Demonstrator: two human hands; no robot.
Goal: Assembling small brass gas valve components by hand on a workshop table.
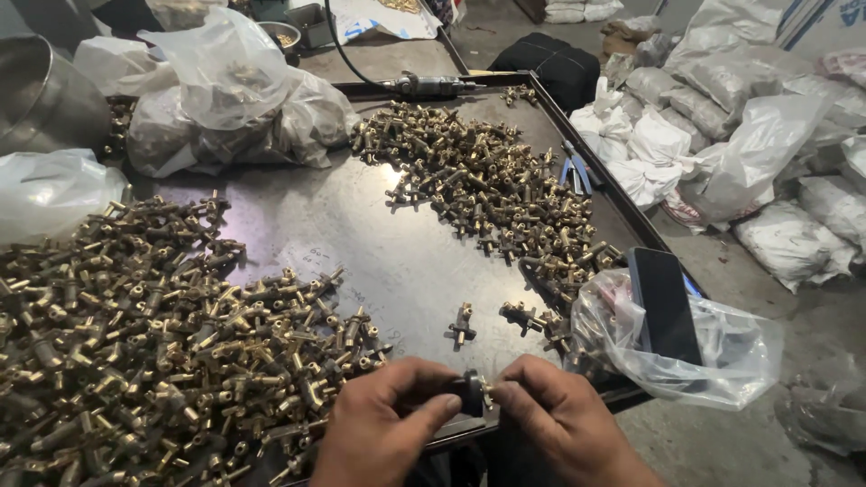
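Steel worktable heaped with brass fittings, one fitting held between both hands.

Dark steel tray-table (pixel 361 234) carries a big heap of small brass valve fittings (pixel 135 343) on the left and a second heap (pixel 487 180) toward the far right; clear plastic bags (pixel 234 99) sit at the back, a black phone (pixel 663 302) on the right rim. At the near edge, the left hand (pixel 383 428) and right hand (pixel 559 419) pinch one small dark-and-brass fitting (pixel 475 392) between fingertips.

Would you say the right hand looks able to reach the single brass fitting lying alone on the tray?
Probably yes: the lone fitting lies on bare tray just beyond the right hand, nothing between, though both hands now pinch a small part.
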